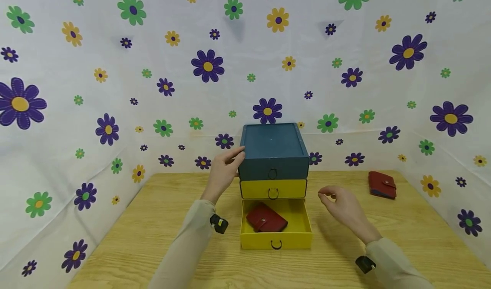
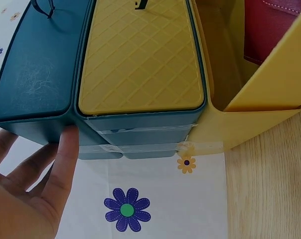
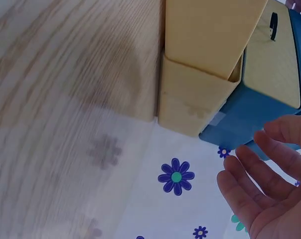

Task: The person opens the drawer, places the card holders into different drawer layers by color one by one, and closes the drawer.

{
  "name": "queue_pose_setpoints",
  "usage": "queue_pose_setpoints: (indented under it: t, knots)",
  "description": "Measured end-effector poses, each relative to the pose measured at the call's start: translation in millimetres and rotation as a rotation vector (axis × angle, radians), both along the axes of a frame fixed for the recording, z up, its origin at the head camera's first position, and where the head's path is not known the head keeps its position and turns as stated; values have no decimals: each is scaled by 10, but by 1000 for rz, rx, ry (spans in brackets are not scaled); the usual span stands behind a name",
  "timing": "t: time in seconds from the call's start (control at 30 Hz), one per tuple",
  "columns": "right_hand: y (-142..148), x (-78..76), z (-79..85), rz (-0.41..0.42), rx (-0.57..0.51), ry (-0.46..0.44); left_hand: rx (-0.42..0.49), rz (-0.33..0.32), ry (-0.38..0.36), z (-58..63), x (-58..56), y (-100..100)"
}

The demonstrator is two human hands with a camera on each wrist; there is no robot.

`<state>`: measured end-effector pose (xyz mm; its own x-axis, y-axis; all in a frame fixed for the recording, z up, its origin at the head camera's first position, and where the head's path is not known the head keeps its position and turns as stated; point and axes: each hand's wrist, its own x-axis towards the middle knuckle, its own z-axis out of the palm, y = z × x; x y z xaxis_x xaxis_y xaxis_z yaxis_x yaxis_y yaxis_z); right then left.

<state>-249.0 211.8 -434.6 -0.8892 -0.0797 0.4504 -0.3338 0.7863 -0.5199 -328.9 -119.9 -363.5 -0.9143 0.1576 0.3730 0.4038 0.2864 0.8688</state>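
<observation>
A stack of small drawers stands mid-table: a blue drawer (image 1: 253,169) on top, a shut yellow drawer (image 1: 253,189) below it, and a pulled-out yellow bottom drawer (image 1: 257,241). Inside the bottom one lies a dark red snap-strap wallet (image 1: 267,218). My left hand (image 1: 222,169) rests its fingertips against the left side of the blue top unit; in the left wrist view this hand (image 2: 36,194) has fairly straight fingers. To the right of the stack, my right hand (image 1: 345,208) hovers, its fingers (image 3: 247,199) loosely bent and holding nothing.
A second dark red wallet (image 1: 382,185) lies at the table's back right. The wooden table (image 1: 153,229) is surrounded by a white flower-print cloth (image 1: 134,88). Each drawer front has a small dark loop handle. Clear tape (image 2: 155,148) spans the stack's side.
</observation>
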Motion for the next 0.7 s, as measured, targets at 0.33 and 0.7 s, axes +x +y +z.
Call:
queue_pose_setpoints:
  t: [0.33,0.7]
  knots:
    - [161,-86,-51,-53,24,-30,-2,0,-1,-31,-18,-10]
    - [325,-204,-99,-84,47,-94,3,-1,-11,-19,-15,-11]
